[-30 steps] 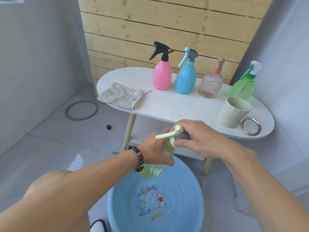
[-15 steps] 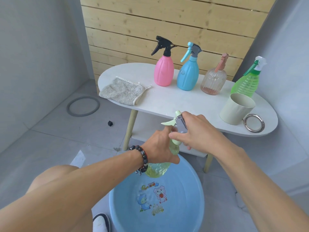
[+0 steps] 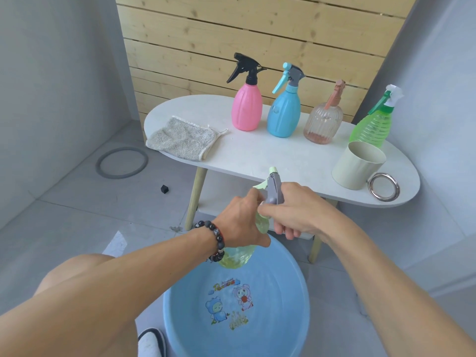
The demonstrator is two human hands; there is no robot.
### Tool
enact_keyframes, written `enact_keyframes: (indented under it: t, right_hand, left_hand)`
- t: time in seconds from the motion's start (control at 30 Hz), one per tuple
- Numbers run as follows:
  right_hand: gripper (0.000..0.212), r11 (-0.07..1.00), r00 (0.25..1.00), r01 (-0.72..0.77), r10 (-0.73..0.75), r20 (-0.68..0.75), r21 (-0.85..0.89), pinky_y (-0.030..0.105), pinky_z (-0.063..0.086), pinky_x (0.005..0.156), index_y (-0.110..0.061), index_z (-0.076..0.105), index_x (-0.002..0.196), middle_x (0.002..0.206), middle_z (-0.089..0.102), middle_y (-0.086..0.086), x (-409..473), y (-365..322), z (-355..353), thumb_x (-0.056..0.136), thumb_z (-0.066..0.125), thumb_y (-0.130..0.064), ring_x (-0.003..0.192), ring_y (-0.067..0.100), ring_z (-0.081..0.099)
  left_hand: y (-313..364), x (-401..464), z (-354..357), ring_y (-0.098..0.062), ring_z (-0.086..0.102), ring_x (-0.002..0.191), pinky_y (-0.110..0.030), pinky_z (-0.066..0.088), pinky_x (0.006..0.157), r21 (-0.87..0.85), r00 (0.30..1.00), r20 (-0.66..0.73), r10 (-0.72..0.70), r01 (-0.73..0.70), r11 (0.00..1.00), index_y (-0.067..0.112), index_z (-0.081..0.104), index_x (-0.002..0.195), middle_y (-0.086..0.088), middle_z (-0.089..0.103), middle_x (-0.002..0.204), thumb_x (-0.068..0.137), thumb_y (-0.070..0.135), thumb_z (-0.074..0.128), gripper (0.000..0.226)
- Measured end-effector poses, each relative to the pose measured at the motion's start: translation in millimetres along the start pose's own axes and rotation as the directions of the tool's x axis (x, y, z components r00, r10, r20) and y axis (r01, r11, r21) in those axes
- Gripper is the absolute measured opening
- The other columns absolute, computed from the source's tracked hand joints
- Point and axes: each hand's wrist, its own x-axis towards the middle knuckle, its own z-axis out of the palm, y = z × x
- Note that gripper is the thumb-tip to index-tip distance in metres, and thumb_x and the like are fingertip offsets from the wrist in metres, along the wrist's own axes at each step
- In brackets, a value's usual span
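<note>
Here L hand grips bottle, R hand its sprayer.

Bright, even daylight fills the scene and casts no hard-edged shadows; only a soft shade lies under the white table. The metal ring carries small highlights. The yellow-green spray bottle glows where light passes through it, and the blue basin shows a faint sheen. The wide lens bends the grey walls and stretches the forearms toward the lower corners. Detail is slightly soft throughout.
</note>
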Motion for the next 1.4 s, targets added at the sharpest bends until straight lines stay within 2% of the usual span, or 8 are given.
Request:
enact_keyframes:
  t: [0.1,0.23,0.43,0.57,0.77,0.9,1.07,1.4]
  right_hand:
    - [0.041,0.996,0.994,-0.005,-0.005,-0.113,-0.085,0.028,0.051,0.054,-0.013,0.059,0.06,0.043,0.063,-0.002,3,3,6,0.085,0.061,-0.046,0.044,0.015,0.062]
    - [0.03,0.998,0.997,0.066,-0.067,0.043,0.025,0.028,0.051,0.05,-0.017,0.063,0.082,0.065,0.061,-0.007,1,8,3,0.081,0.068,-0.047,0.055,0.015,0.056]
    - [0.044,0.992,0.975,0.02,-0.048,-0.219,-0.128,0.034,0.033,0.052,-0.019,0.04,0.061,0.056,0.038,-0.003,0,10,18,0.075,0.068,-0.051,0.054,0.02,0.037]
    - [0.028,0.988,0.997,0.067,-0.062,-0.035,0.143,0.026,0.039,0.048,-0.022,0.052,0.069,0.055,0.042,-0.013,-2,14,7,0.078,0.074,-0.036,0.052,0.011,0.039]
    - [0.048,0.997,0.982,0.058,-0.067,-0.175,-0.055,0.03,0.042,0.051,-0.02,0.064,0.081,0.065,0.059,-0.007,1,13,20,0.073,0.063,-0.066,0.063,0.015,0.056]
    - [0.018,0.972,0.975,0.171,-0.142,-0.173,0.164,0.025,0.045,0.059,-0.025,0.067,0.087,0.086,0.069,-0.002,-3,12,9,0.085,0.075,-0.041,0.066,0.007,0.057]
    - [0.023,0.976,0.923,0.214,-0.186,-0.337,0.047,0.025,0.043,0.056,-0.023,0.065,0.079,0.068,0.063,-0.005,4,11,26,0.091,0.068,-0.042,0.064,0.007,0.057]
    - [0.033,0.96,0.835,0.277,-0.217,-0.505,0.045,0.035,0.039,0.066,-0.013,0.059,0.088,0.078,0.064,0.0,8,-8,21,0.092,0.067,-0.046,0.079,0.024,0.057]
  left_hand:
    - [-3,-1,1,-0.005,0.043,0.062,-0.013,0.035,0.045,0.003,1.0,0.008,-0.021,0.021,1.0,0.017,0.037,0.108,0.01,0.046,0.072,0.063,0.023,0.088,0.069]
    - [-6,-2,0,-0.011,0.052,0.068,-0.017,0.032,0.045,-0.023,0.999,0.017,-0.049,0.049,0.999,0.016,0.035,0.114,0.005,0.055,0.078,0.063,0.024,0.086,0.073]
    - [-6,-7,3,-0.016,0.038,0.051,-0.021,0.027,0.039,-0.02,1.0,0.016,-0.027,0.028,0.999,0.016,0.027,0.097,0.002,0.042,0.065,0.062,0.021,0.086,0.069]
    - [-3,-7,-2,-0.015,0.036,0.051,-0.022,0.028,0.039,-0.016,1.0,0.0,-0.013,0.013,1.0,0.015,0.026,0.096,0.002,0.04,0.068,0.064,0.02,0.086,0.069]
    - [-5,-6,-8,-0.012,0.036,0.052,-0.019,0.03,0.041,-0.069,0.999,-0.032,-0.043,0.041,0.997,0.013,0.025,0.097,0.004,0.042,0.071,0.066,0.016,0.085,0.067]
    - [0,-6,-15,-0.012,0.035,0.052,-0.02,0.031,0.042,-0.025,1.0,-0.03,0.004,-0.005,1.0,0.01,0.027,0.1,0.004,0.039,0.069,0.065,0.016,0.085,0.068]
    - [2,-7,-14,-0.013,0.035,0.054,-0.02,0.03,0.041,-0.065,0.998,-0.047,-0.042,0.039,0.997,0.012,0.026,0.097,0.002,0.041,0.075,0.065,0.019,0.087,0.069]
    - [7,-7,-23,-0.017,0.057,0.071,-0.019,0.042,0.056,-0.182,0.974,-0.22,-0.06,0.02,0.983,0.018,0.031,0.102,0.001,0.06,0.083,0.062,0.032,0.091,0.074]
